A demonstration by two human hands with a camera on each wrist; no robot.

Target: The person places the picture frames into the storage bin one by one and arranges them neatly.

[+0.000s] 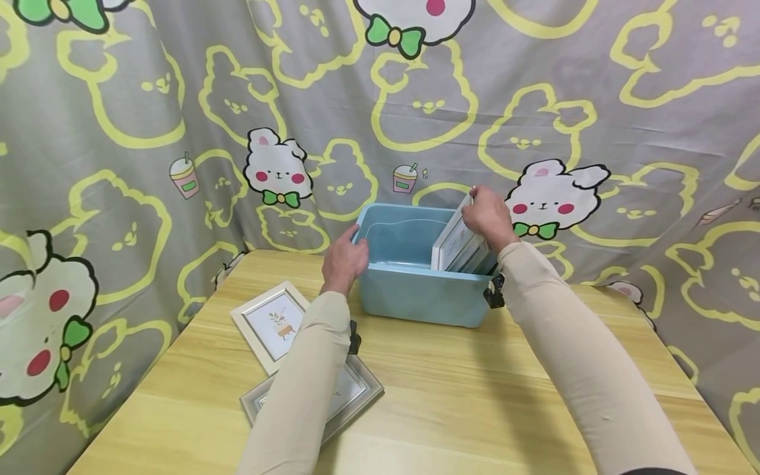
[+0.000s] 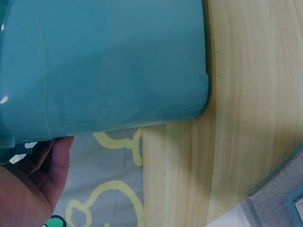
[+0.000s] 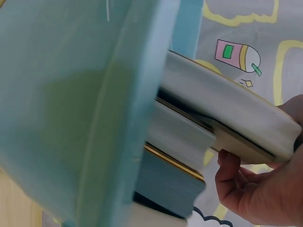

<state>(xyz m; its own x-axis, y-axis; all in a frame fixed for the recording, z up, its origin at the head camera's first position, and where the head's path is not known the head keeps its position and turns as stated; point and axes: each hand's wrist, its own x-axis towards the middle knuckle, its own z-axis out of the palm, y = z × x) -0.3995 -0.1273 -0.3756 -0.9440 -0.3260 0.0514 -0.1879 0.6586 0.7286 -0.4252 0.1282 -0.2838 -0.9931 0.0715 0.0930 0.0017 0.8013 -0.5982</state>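
Note:
A light blue plastic bin stands on the table. My left hand grips its left end at the rim; in the left wrist view the fingers curl in at the bin's handle. Inside the bin's right part, my right hand holds a white picture frame by its upper edge, and the frame leans to the right. Several more frames stand beside it, as the right wrist view shows; their lower parts are hidden by the bin wall.
On the table, left of the bin, lie a cream picture frame with a plant print and a silver-grey frame, partly covered by my left sleeve. A patterned grey curtain hangs behind and at both sides.

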